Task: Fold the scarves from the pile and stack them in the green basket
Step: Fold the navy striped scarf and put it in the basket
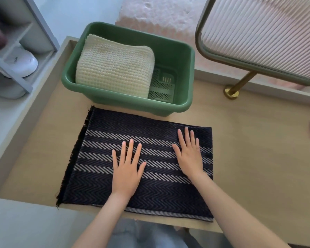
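The dark scarf (97, 178) lies flat on the table (258, 158), just in front of the green basket (125, 102). My left hand (126, 169) and right hand (188, 154) press on it, fingers straight, gripping nothing. I think I'm smoothing it; next it needs folding smaller to fit.

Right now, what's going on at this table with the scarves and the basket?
A person is pressing both hands flat on a dark navy herringbone scarf spread folded on the wooden table. The left hand lies near its middle and the right hand toward its right end, fingers straight. Just beyond it stands the green basket, which already holds one folded cream knitted scarf on its left side. The dark scarf is not yet in the basket.
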### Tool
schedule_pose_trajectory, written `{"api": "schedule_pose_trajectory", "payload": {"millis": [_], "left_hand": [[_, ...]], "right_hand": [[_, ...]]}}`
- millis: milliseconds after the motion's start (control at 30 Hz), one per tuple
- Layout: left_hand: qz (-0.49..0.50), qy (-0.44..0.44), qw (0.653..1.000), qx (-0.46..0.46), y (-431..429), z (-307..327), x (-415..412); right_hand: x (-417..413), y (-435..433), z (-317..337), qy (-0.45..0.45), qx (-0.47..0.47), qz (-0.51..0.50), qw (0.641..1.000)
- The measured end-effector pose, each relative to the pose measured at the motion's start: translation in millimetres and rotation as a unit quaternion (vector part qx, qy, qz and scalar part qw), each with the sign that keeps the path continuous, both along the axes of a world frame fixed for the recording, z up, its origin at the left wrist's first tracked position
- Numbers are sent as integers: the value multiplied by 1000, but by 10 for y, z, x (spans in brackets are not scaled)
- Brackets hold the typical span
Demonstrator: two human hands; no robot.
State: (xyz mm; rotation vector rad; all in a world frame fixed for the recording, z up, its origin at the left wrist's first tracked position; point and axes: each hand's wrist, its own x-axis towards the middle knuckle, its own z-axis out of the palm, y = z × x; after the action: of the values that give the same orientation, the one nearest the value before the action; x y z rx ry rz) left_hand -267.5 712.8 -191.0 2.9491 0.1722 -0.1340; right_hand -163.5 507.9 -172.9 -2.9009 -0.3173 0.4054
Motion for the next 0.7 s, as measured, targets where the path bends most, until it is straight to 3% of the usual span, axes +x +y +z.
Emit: {"api": "schedule_pose_trajectory", "payload": {"millis": [167,267,400,467,567,700], "left_hand": [[-12,-19,1000,8,27,-33,-50],[6,-21,1000,10,-49,-39,-22],[-4,-40,999,-20,-475,90,-21],[-31,-60,994,-85,-865,224,-19],[-45,-60,983,-168,-1514,402,-38],[11,50,988,-146,-2126,462,-35]], "right_hand": [[219,-601,-53,21,-10,-69,997],[239,-788,-5,27,62,-150,986],[294,-895,139,-27,233,-306,923],[391,-900,222,15,304,-355,884],[554,-874,289,90,281,-342,892],[658,-898,294,110,324,-336,877]]}}
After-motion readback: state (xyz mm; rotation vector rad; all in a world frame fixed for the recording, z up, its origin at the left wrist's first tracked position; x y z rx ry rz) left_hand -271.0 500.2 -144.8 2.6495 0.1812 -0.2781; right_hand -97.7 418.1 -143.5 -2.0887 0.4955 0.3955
